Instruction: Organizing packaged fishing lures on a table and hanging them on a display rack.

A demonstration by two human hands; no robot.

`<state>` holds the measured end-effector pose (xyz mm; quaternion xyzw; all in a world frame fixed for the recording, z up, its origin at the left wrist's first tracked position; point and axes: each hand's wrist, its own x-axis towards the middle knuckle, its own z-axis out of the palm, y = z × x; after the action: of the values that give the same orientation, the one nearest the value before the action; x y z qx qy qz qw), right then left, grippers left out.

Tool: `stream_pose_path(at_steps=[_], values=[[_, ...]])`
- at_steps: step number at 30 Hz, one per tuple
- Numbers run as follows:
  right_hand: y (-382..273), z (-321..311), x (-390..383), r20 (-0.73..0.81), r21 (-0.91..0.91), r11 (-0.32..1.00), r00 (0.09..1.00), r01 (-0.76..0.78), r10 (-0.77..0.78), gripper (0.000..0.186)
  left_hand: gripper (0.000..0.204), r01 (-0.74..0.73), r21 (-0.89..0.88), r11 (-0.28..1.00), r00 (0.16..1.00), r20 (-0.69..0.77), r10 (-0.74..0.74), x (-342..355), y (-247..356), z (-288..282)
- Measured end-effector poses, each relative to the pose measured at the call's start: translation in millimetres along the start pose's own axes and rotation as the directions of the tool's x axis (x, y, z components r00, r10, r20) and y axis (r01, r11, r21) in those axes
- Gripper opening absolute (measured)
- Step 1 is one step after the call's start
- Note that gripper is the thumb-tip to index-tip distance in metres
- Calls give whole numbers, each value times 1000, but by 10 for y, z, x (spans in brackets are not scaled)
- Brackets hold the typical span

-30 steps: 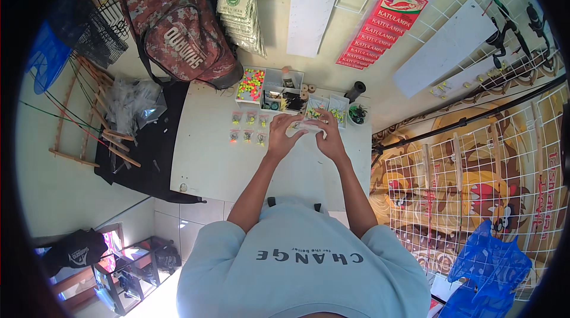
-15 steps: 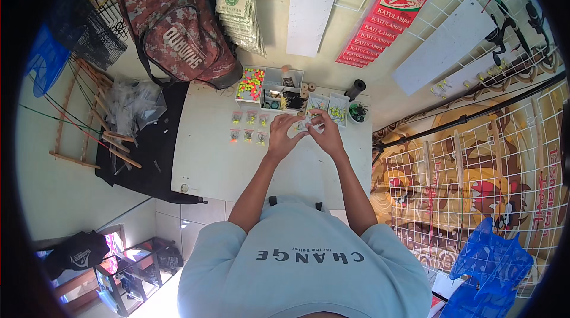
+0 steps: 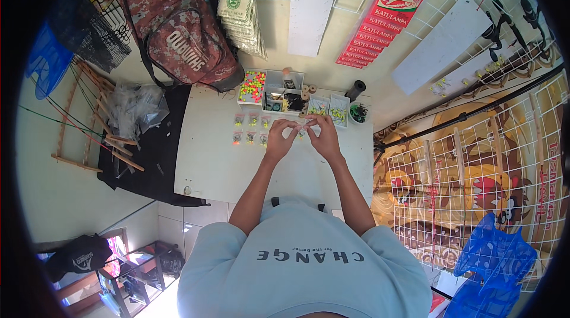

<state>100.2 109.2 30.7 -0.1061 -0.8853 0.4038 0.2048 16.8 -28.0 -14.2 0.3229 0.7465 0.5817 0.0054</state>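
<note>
My left hand (image 3: pixel 279 139) and my right hand (image 3: pixel 324 138) meet over the white table. Their thumbs and fingertips pinch the top of a small see-through plastic bag (image 3: pixel 301 130) with something yellowish in it, too small to make out. Left of my hands, several similar small packets (image 3: pixel 238 121) lie in two rows, with bright yellow or orange bits inside. Just beyond my fingers stand a white box with small yellow-green pieces (image 3: pixel 318 104) and another box of such pieces (image 3: pixel 338 109).
On the white table (image 3: pixel 225 167), a tray of bright coloured beads (image 3: pixel 252 85) adjoins a divided organizer (image 3: pixel 274 79). A dark cylinder (image 3: pixel 355 89) and a round tub (image 3: pixel 358 112) stand at the far right. A camouflage bag (image 3: pixel 178 36) borders the far left edge.
My hands have drawn closer together, the fingertips now meeting at the bag's top. The bag shows between them, hanging below the fingertips. The whole view has shifted slightly.
</note>
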Motion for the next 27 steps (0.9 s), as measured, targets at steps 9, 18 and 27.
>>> stream_pose_path(at_steps=[9,18,27], values=[[116,351,-180,33,23,996,996,-87,87,10,12,143,4,990,989,21,-143,-215,-116,-179],[219,815,-508,16,118,972,979,-204,204,10,19,383,-29,923,924,8,-383,-594,-473,-263],[328,1088,-620,126,229,935,961,-271,248,15,22,489,-15,872,872,21,-489,-699,-543,-483]])
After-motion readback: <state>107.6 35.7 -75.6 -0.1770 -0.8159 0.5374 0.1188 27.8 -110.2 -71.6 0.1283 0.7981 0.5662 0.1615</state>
